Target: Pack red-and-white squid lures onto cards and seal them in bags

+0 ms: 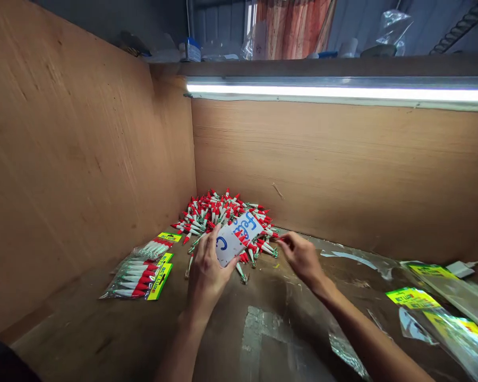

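Lures (223, 209) red and white, greenish tails, heaped behind blue-lettered card (231, 243)

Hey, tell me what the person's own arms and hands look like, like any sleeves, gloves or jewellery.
The left hand and right hand are both gloveless. The left forearm and right forearm are bare where they show, with no sleeve, watch, bracelet or cable. I can't make out any rings or markings.
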The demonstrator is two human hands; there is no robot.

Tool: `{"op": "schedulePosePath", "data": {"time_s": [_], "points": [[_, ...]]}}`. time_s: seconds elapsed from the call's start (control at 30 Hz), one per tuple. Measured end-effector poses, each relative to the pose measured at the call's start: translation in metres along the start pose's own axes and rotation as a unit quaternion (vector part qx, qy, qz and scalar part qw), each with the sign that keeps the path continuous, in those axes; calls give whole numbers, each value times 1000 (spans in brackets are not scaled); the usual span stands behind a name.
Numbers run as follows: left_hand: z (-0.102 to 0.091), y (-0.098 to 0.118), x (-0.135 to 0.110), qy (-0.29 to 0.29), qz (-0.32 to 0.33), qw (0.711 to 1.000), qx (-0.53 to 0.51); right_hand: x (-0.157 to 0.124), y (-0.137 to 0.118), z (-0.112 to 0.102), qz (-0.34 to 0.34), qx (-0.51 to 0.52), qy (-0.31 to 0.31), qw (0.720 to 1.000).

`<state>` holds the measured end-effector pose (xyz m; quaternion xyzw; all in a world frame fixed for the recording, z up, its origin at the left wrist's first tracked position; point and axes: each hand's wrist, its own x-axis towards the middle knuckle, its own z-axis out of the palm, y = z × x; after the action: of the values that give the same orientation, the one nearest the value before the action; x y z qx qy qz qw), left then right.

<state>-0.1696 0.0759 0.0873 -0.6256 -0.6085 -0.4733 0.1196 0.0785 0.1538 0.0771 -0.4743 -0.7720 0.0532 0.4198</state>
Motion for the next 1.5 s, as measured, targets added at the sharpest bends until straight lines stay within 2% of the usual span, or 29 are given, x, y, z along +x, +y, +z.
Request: {"op": "schedulePosePath", "data": {"time_s": [0.07, 0.1, 0.17, 0.23, 0.3, 0.37, 0.6, 0.73, 0.83, 0.9, 0.97, 1.0, 1.07, 1.13, 1.17, 1.23, 1.3, 1.4, 1.5], "points": [[9, 5, -5, -27, 19, 999, -42, -8, 13, -39, 51, 90, 66, 992], [14, 7, -8, -46, 28, 997, -62, -13, 16, -56, 68, 132, 80, 986], [22, 13, -15, -100, 49, 988, -102, -25, 16, -80, 89, 197, 58, 975], [28, 20, -21, -170, 77, 973, -137, -38, 11, -91, 87, 227, -3, 970], [31, 27, -27, -230, 105, 954, -161, -49, 8, -92, 67, 223, -62, 971], [34, 32, -30, -262, 120, 942, -173, -57, 10, -88, 32, 194, -90, 976], [44, 41, -40, -296, 152, 922, -198, -64, 28, -72, -49, 33, -52, 997], [45, 46, -45, -317, 172, 910, -204, -67, 21, -59, -124, -55, -76, 988], [43, 50, -47, -329, 168, 906, -206, -68, 14, -55, -147, -69, -106, 981], [40, 51, -46, -337, 159, 905, -206, -65, 15, -61, -149, -19, -134, 979], [36, 53, -44, -343, 153, 902, -212, -59, 22, -73, -119, 66, -150, 979], [32, 54, -43, -346, 153, 899, -222, -54, 28, -79, -85, 110, -141, 980], [24, 56, -39, -356, 153, 885, -257, -42, 42, -82, 14, 166, -83, 983], [14, 59, -37, -371, 157, 860, -313, -30, 50, -68, 90, 147, -59, 983], [10, 61, -37, -381, 160, 842, -347, -25, 50, -54, 104, 122, -79, 984], [5, 66, -39, -408, 167, 797, -413, -17, 42, -17, 85, 70, -169, 979], [6, 70, -44, -446, 174, 744, -466, -11, 22, 26, 53, 55, -221, 972], [17, 74, -55, -519, 182, 673, -495, -3, -14, 80, 28, 21, -248, 968], [33, 72, -66, -582, 192, 623, -486, 6, -44, 110, 18, -11, -269, 963]]}}
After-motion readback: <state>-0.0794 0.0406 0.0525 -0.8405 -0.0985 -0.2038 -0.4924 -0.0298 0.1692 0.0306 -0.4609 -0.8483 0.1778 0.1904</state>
